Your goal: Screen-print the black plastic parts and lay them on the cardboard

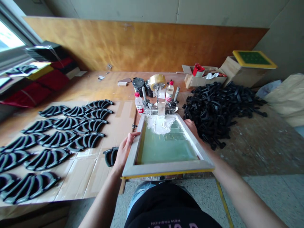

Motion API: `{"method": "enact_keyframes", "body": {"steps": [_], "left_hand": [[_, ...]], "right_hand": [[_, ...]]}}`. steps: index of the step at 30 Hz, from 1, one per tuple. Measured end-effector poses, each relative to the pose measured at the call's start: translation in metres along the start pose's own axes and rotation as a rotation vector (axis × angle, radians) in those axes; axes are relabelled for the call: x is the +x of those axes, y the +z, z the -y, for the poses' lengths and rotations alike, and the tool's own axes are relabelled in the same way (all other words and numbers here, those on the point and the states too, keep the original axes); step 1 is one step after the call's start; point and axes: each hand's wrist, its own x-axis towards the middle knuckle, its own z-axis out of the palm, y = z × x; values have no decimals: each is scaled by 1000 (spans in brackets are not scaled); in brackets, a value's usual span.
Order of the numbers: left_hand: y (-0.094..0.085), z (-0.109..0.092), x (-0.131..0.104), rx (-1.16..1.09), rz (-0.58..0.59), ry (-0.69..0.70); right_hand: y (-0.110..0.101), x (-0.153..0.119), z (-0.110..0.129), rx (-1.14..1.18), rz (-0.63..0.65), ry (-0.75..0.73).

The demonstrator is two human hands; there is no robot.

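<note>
A screen frame (169,166) with a pale green mesh lies in front of me, its far end at a metal clamp (161,110). White paste (161,124) is spread over the far part of the mesh. My left hand (126,146) is at the frame's left side, fingers closed round its edge. On the right side, my right hand (192,126) is against the far part of the frame; its fingers are mostly hidden behind the edge. A black curved part (110,156) lies on the cardboard just left of my left hand.
Rows of black curved parts (54,139) cover the cardboard (123,126) at left. A heap of black pieces (211,110) lies at right. Bottles (139,103), a dark tub (138,85) and a tape roll (157,81) stand around the clamp. Boxes (242,72) sit at the back right.
</note>
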Motion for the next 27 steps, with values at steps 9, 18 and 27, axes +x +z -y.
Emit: {"method": "enact_keyframes", "body": {"steps": [9,18,27], "left_hand": [[17,101,-3,135,83,-154],[18,102,-3,127,79,-190],[19,91,-6,89,63,-202]], "right_hand": [[20,72,81,14,78,-354],[-5,21,72,41,385,-808],[15,-5,72,69,232,-784]]}}
